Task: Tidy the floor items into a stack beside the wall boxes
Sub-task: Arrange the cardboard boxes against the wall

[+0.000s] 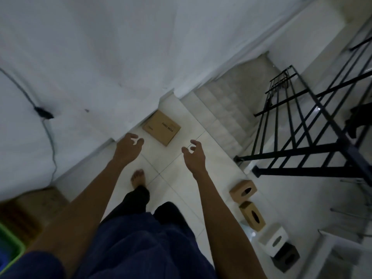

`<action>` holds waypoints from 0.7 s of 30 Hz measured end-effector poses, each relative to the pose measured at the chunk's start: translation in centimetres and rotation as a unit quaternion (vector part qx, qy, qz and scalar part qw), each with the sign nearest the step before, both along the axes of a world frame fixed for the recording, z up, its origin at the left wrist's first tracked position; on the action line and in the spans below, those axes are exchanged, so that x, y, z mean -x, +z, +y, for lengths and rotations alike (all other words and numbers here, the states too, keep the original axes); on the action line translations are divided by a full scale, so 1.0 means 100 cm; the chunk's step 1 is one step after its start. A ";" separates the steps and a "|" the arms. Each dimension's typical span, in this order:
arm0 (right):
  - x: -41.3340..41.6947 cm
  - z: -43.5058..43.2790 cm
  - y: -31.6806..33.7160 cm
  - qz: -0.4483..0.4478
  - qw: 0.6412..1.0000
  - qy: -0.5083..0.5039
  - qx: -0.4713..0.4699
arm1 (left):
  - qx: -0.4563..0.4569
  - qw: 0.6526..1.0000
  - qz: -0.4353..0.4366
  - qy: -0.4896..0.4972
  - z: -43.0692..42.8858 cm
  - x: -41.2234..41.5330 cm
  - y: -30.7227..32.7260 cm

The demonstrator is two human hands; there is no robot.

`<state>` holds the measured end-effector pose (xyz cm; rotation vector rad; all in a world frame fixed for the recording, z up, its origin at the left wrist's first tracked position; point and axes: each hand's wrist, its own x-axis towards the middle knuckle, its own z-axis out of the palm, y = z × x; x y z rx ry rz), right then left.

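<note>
Flat cardboard box (162,127) lies on the floor tiles (173,178), one edge against the wall (100,67). Step in hand, as I judge it: the approach to pick it up. Your left hand (128,146) and right hand (194,156) hover short of the box, fingers spread and loosely curled, holding nothing. Next: stoop and grip opposite edges. Stairs (225,109) drop just beyond the box. Railing (291,137) and small boxes (243,191) stand well to its right.

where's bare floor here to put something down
Bare tiles lie between the flat cardboard box by the wall and the bare foot, and between that foot and the row of tissue boxes. Crowded: the strip along the black railing, where that row sits, and the lower left by the green basket.
</note>
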<state>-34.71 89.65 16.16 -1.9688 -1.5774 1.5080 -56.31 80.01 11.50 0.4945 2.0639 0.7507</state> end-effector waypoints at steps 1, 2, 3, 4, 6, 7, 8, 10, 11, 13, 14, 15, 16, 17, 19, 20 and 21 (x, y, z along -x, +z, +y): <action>0.000 0.016 -0.001 0.003 1.000 0.002 0.000 | 0.002 1.000 -0.004 -0.004 0.017 0.001 -0.002; 0.000 0.033 -0.002 0.003 1.000 0.005 0.000 | 0.005 1.000 -0.008 -0.007 0.034 0.001 -0.003; -0.002 0.048 -0.003 0.000 1.000 0.007 0.001 | 0.010 1.000 -0.011 -0.007 0.048 0.000 -0.004; -0.005 0.062 -0.004 -0.001 1.000 0.009 0.004 | 0.016 1.000 -0.016 -0.005 0.062 -0.002 -0.005; -0.014 0.089 -0.006 -0.004 1.000 0.022 0.005 | 0.021 1.000 -0.021 0.003 0.088 -0.010 -0.006; -0.018 0.105 -0.008 -0.011 0.999 0.036 0.004 | 0.022 0.999 -0.024 0.012 0.100 -0.015 -0.007; -0.022 0.122 -0.012 -0.023 0.998 0.053 0.003 | 0.024 0.999 -0.030 0.025 0.112 -0.020 -0.009; -0.029 0.157 -0.024 -0.058 0.993 0.103 0.010 | 0.031 0.997 -0.040 0.063 0.133 -0.033 -0.017; -0.031 0.174 -0.033 -0.068 0.989 0.132 0.019 | 0.036 0.995 -0.040 0.088 0.141 -0.040 -0.023; -0.034 0.208 -0.053 -0.066 0.979 0.187 0.038 | 0.047 0.988 -0.030 0.143 0.157 -0.055 -0.038; -0.034 0.224 -0.065 -0.068 0.973 0.216 0.048 | 0.053 0.983 -0.026 0.172 0.162 -0.065 -0.048; -0.034 0.241 -0.077 -0.071 0.966 0.244 0.054 | 0.060 0.978 -0.023 0.198 0.170 -0.075 -0.060; -0.034 0.259 -0.091 -0.078 0.958 0.271 0.058 | 0.069 0.973 -0.027 0.218 0.179 -0.085 -0.073; -0.033 0.276 -0.106 -0.088 0.950 0.293 0.057 | 0.079 0.967 -0.037 0.238 0.186 -0.095 -0.088; -0.029 0.305 -0.140 -0.108 0.936 0.330 0.051 | 0.092 0.954 -0.068 0.279 0.202 -0.113 -0.122; -0.025 0.316 -0.161 -0.113 0.930 0.347 0.050 | 0.097 0.946 -0.080 0.299 0.209 -0.119 -0.141; -0.020 0.326 -0.185 -0.115 0.923 0.363 0.051 | 0.100 0.939 -0.085 0.317 0.216 -0.124 -0.164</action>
